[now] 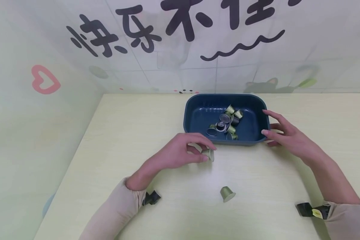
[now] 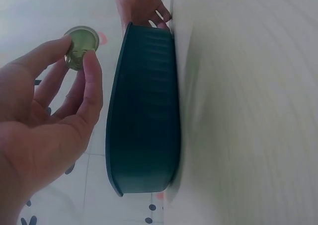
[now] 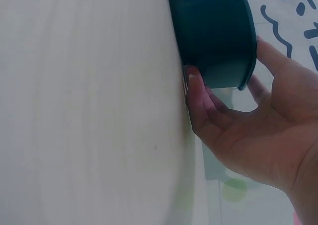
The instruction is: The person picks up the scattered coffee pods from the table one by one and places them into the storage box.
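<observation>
Between thumb and fingers, my left hand (image 1: 183,150) (image 2: 54,106) pinches a green coffee capsule (image 1: 209,154) (image 2: 80,47), just in front of the dark blue bin (image 1: 195,121) (image 2: 144,111) (image 3: 216,41). Several green and dark capsules (image 1: 225,118) lie in a loose heap inside that bin, toward its middle. At the bin's right end, my right hand (image 1: 288,135) (image 3: 263,125) grips the wall, with fingertips over the rim and other fingers low along the outside. Another green capsule (image 1: 227,194) stands alone on the table, nearer to me.
The pale wooden table (image 1: 123,133) runs back to a wall (image 1: 168,80) covered with printed black characters and a wavy line. On the left side wall (image 1: 18,133) is a pink heart (image 1: 45,79). Dark straps (image 1: 151,197) sit at both sleeve cuffs.
</observation>
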`<state>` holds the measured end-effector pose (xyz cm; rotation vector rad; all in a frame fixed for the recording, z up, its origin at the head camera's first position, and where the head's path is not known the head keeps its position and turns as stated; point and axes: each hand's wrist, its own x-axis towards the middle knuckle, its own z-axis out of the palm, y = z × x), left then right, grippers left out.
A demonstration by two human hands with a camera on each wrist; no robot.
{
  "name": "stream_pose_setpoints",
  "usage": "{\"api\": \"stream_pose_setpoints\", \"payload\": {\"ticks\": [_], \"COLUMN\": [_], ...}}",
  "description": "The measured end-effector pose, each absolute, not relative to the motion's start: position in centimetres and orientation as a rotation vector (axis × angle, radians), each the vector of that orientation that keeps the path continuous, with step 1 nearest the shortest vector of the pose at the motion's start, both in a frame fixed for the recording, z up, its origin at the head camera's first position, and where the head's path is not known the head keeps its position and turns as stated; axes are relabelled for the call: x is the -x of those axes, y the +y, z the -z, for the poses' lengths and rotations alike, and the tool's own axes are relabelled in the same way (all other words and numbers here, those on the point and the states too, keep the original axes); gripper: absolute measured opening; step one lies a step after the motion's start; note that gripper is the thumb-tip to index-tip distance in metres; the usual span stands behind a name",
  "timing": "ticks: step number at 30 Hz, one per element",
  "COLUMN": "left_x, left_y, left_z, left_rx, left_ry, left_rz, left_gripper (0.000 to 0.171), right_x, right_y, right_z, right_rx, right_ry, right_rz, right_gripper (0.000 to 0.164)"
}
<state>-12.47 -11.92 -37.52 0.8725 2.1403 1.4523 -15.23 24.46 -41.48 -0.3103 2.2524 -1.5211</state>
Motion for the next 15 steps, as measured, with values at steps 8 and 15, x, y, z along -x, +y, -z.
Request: {"api": "stream_pose_setpoints", "payload": {"ticks": [8,15], "left_x": [13.3,14.2], "left_y": [-12.0,-12.1], "left_z": [37.3,36.9], "left_rx": [-0.891,-0.898], "left_ry": [2.111,2.125], "left_rz": [-1.508,-1.539], "left_gripper": [0.029,0.030], "right_x": [15.2,15.3], "right_y": [24.5,24.5], "right_z": [41.5,41.6], "right_rx": [0.288,0.301], "right_ry": [2.251,2.254], "right_rz": [1.522,1.515], "right_gripper": [0.067,0.067]}}
